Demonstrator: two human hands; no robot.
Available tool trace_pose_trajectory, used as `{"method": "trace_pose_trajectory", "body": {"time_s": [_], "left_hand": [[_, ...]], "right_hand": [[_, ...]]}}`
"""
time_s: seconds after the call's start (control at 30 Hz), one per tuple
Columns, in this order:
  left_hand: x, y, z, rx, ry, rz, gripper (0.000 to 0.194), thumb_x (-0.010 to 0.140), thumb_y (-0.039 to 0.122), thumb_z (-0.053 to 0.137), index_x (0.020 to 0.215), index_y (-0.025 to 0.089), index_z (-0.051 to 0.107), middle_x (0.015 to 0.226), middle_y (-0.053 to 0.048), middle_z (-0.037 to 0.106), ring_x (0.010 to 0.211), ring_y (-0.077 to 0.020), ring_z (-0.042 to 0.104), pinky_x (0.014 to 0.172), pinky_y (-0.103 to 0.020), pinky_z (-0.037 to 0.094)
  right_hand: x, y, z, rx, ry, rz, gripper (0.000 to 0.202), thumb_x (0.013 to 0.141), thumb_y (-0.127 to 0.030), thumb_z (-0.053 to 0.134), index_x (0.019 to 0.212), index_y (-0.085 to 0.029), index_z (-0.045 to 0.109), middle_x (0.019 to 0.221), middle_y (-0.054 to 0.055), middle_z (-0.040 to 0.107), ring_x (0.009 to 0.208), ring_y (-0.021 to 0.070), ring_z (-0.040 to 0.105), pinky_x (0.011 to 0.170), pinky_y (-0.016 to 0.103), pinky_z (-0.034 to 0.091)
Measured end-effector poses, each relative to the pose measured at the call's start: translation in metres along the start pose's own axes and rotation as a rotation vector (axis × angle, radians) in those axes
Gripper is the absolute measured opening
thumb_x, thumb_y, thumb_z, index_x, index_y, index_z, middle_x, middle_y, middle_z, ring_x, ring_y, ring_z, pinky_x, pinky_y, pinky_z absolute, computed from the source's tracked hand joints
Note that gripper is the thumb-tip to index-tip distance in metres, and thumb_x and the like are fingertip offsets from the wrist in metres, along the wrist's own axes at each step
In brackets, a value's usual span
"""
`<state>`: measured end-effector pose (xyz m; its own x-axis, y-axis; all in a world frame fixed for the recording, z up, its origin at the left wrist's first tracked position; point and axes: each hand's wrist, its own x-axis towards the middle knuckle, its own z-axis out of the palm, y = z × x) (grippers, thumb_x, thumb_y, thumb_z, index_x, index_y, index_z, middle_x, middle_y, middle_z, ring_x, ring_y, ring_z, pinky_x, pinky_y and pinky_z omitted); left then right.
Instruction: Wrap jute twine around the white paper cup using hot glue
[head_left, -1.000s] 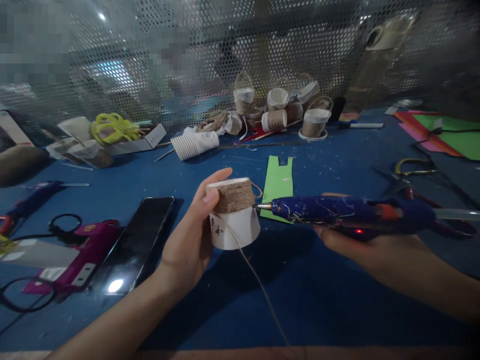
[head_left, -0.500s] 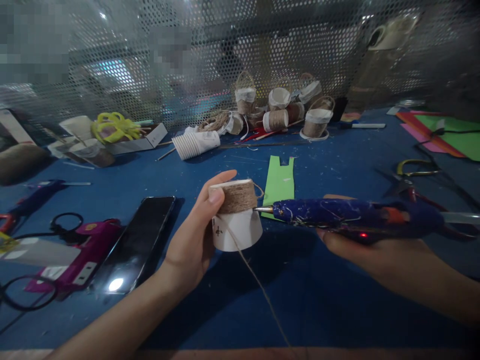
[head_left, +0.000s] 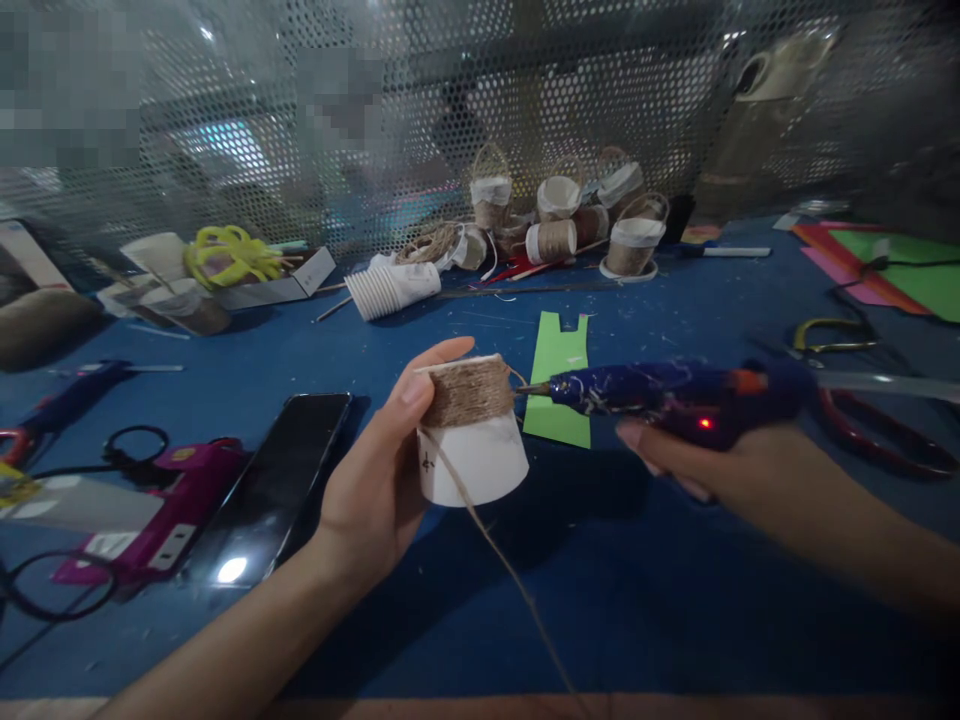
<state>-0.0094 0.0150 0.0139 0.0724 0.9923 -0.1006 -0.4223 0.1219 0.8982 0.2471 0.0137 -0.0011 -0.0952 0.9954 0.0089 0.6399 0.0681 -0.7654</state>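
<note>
My left hand (head_left: 382, 460) is closed around an upside-down white paper cup (head_left: 480, 465). Brown twine (head_left: 469, 392) wraps the cup's upper half in tight rows, and a loose strand of it trails down toward the table's near edge. A small loop of twine sticks out at the cup's upper right. In my right hand (head_left: 697, 465) is a blue hot glue gun (head_left: 660, 392) with a lit red light and a clear glue stick in its back. Its metal nozzle points left, close beside the wrapped twine; whether it touches cannot be made out.
A green paper cutout (head_left: 559, 385) lies behind the cup. At left are a black phone (head_left: 281, 480), a magenta power strip (head_left: 180, 510) and another glue gun (head_left: 75, 400). Stacked paper cups (head_left: 394, 288) and several twine-wrapped baskets (head_left: 634, 245) stand at the back. Red-handled scissors (head_left: 885, 440) lie right.
The glue gun has tilted and shifted slightly up, its nozzle moving from the twine's lower edge to higher beside the wrap. The cup has turned and shifted a little in my left hand.
</note>
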Motion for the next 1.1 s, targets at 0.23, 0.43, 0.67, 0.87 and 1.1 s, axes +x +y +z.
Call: {"method": "trace_pose_trajectory", "body": {"time_s": [0.23, 0.43, 0.67, 0.87, 1.1], "left_hand": [[-0.001, 0.001, -0.004, 0.044, -0.010, 0.044, 0.046, 0.086, 0.051, 0.072, 0.123, 0.023, 0.069, 0.117, -0.005, 0.077, 0.092, -0.0195, 0.074, 0.072, -0.025, 0.059], [0.000, 0.002, -0.004, 0.061, 0.021, 0.068, 0.048, 0.084, 0.053, 0.074, 0.122, 0.023, 0.069, 0.119, -0.006, 0.075, 0.098, -0.0209, 0.073, 0.075, -0.026, 0.057], [0.000, 0.002, -0.003, 0.096, 0.023, 0.036, 0.045, 0.083, 0.054, 0.075, 0.118, 0.026, 0.070, 0.103, -0.003, 0.075, 0.089, -0.0186, 0.070, 0.071, -0.025, 0.056], [0.001, 0.000, -0.006, 0.133, -0.021, 0.015, 0.044, 0.081, 0.054, 0.078, 0.116, 0.029, 0.071, 0.098, -0.001, 0.072, 0.081, -0.0154, 0.067, 0.066, -0.022, 0.053], [0.001, -0.006, -0.003, 0.173, -0.080, 0.033, 0.042, 0.081, 0.046, 0.083, 0.114, 0.027, 0.068, 0.104, 0.000, 0.072, 0.091, -0.0136, 0.065, 0.073, -0.020, 0.051]], "right_hand": [[0.028, -0.003, -0.001, 0.454, -0.354, 0.242, 0.041, 0.075, -0.057, 0.083, 0.062, -0.020, 0.070, 0.061, 0.001, 0.065, 0.061, 0.0149, 0.059, 0.061, 0.027, 0.049], [0.039, 0.006, -0.010, 0.421, -0.424, 0.249, 0.037, 0.080, -0.053, 0.082, 0.085, -0.016, 0.077, 0.071, 0.005, 0.076, 0.060, 0.0152, 0.067, 0.057, 0.026, 0.051], [0.053, 0.021, -0.022, -0.124, -0.243, 0.090, 0.063, 0.085, -0.081, 0.055, 0.064, -0.023, 0.066, 0.063, 0.008, 0.072, 0.059, 0.0235, 0.067, 0.064, 0.039, 0.048], [0.046, 0.025, -0.025, -0.674, -0.061, -0.028, 0.065, 0.089, -0.082, 0.042, 0.059, -0.027, 0.059, 0.059, 0.009, 0.065, 0.052, 0.0241, 0.055, 0.054, 0.036, 0.030], [0.021, -0.006, -0.010, -0.244, 0.012, -0.355, 0.040, 0.096, -0.058, 0.055, 0.079, -0.024, 0.066, 0.076, 0.005, 0.067, 0.064, 0.0193, 0.058, 0.059, 0.032, 0.040]]}}
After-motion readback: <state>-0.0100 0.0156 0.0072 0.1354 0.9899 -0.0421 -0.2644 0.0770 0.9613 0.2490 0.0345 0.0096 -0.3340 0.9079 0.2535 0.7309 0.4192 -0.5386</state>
